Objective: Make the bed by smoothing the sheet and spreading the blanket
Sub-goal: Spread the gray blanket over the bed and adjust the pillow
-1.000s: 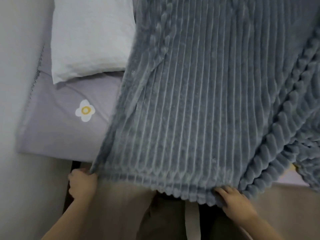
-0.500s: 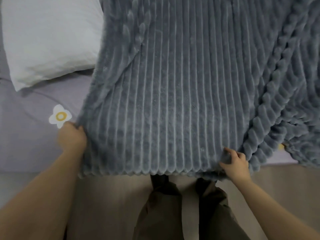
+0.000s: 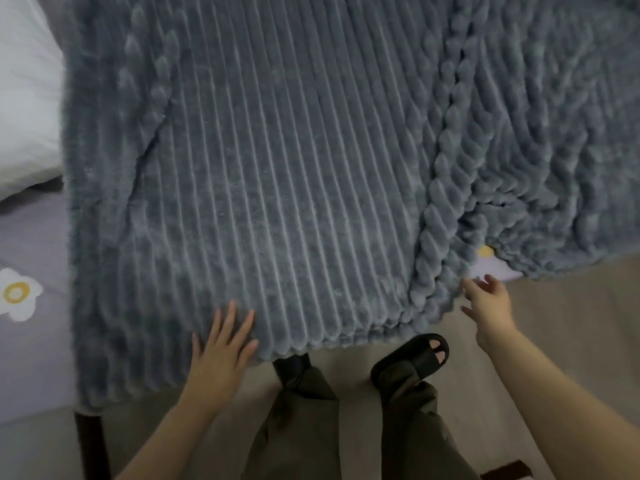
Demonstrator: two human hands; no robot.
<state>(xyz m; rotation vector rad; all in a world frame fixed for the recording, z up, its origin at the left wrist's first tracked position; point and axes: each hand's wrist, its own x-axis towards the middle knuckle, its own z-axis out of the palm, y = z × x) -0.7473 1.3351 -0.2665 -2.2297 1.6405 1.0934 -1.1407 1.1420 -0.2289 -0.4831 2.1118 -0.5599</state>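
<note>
A grey ribbed fleece blanket (image 3: 277,168) covers most of the bed, flat in the middle and bunched in folds at the right. Its near edge hangs over the bedside. A lilac sheet (image 3: 31,244) with a white and yellow flower print shows at the left. My left hand (image 3: 221,344) lies flat with straight fingers on the blanket's near edge. My right hand (image 3: 488,303) hovers with spread fingers just off the blanket's folded edge at the right, holding nothing.
A white pillow (image 3: 24,98) lies at the bed's upper left. A dark bed leg (image 3: 91,445) stands at the lower left. My legs and black slippers (image 3: 412,358) stand on the beige floor close to the bedside.
Both hands have let go of the blanket's near edge. The blanket has dropped flat onto the bed. My left hand moved right along the edge, and my right hand moved right toward the folds.
</note>
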